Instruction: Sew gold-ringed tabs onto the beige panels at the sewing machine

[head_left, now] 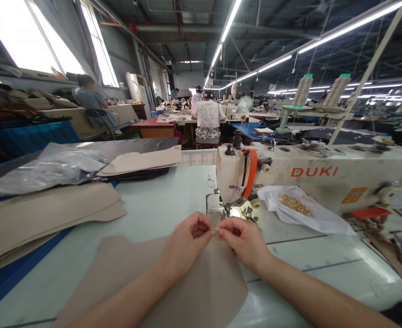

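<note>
My left hand (pixel 191 239) and my right hand (pixel 244 239) meet in front of the sewing machine (pixel 233 175), fingers closed in a pinch. Between the fingertips is a small, pale, slightly shiny piece (pixel 215 228), too small to name and mostly hidden by the fingers. Beneath both hands a large beige panel (pixel 201 287) lies flat on the table, its far edge close to the machine's needle area. Right of the needle, a white plastic bag (pixel 319 221) lies spread out with many small gold-coloured metal pieces (pixel 294 204) on it.
Stacked beige panels (pixel 50 207) lie at the left, with clear plastic bags (pixel 60 164) and more cut panels (pixel 142 160) behind. Thread cones (pixel 303 90) stand at the back right. Other people sit farther off, one in a white top (pixel 208 114).
</note>
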A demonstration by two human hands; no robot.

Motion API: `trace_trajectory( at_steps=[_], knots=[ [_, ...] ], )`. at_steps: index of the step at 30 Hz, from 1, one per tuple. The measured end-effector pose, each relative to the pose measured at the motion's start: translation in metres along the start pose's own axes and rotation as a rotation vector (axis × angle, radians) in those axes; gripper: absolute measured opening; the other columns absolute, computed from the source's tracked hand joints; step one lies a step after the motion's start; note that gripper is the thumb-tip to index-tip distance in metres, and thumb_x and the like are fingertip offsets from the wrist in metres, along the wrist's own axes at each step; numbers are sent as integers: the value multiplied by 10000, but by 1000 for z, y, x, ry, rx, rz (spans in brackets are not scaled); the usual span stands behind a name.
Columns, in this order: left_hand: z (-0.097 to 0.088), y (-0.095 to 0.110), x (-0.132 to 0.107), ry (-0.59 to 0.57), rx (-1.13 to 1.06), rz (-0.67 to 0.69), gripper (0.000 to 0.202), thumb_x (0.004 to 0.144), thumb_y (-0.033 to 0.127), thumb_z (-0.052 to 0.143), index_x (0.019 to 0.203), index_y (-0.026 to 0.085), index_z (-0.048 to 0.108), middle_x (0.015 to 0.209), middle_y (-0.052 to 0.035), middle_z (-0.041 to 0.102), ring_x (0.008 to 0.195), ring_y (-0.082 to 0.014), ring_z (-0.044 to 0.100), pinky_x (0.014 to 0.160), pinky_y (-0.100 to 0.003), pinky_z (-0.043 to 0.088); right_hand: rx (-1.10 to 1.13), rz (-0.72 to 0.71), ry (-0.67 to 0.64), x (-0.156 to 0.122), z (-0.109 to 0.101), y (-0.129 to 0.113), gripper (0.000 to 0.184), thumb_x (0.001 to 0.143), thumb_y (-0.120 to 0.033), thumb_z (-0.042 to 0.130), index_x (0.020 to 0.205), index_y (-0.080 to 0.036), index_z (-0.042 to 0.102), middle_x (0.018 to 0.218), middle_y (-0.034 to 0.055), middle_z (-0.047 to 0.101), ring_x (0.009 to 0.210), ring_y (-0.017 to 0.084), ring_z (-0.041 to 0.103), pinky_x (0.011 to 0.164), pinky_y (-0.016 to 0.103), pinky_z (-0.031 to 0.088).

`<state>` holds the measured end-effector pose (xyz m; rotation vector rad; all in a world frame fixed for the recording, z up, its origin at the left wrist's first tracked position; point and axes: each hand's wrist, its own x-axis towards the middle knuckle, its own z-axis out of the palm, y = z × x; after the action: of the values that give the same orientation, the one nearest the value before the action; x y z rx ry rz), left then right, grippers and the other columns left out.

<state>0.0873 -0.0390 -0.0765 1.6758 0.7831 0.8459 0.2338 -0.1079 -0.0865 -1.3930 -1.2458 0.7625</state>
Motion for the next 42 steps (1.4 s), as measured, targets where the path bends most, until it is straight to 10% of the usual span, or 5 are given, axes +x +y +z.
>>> trace_trajectory(
  at_steps=[24,31,42],
  knots=[
    [-2,1,1,-40,247,77,128,746,319,564,774,200,527,755,-1,611,742,-171,599,727,-294,487,-215,-106,-5,-1,-3,4,113,734,-189,537,679,-194,635,583,-37,584,542,105,502,517,197,377],
    [-4,-15,4,-33,728,316,214,802,178,447,980,186,565,1055,-89,591,1064,-242,502,967,-438,404,-35,112,-21,5,-16,7,90,675,-142,552,625,-187,611,508,-52,572,474,101,541,487,191,429],
    [-4,-8,-8,-121,762,394,247,810,152,444,1034,189,542,1051,-78,589,1041,-226,520,943,-412,433,-105,364,-184,28,-18,-8,222,626,-85,590,431,-190,569,387,-60,553,339,74,507,369,150,390]
  ],
)
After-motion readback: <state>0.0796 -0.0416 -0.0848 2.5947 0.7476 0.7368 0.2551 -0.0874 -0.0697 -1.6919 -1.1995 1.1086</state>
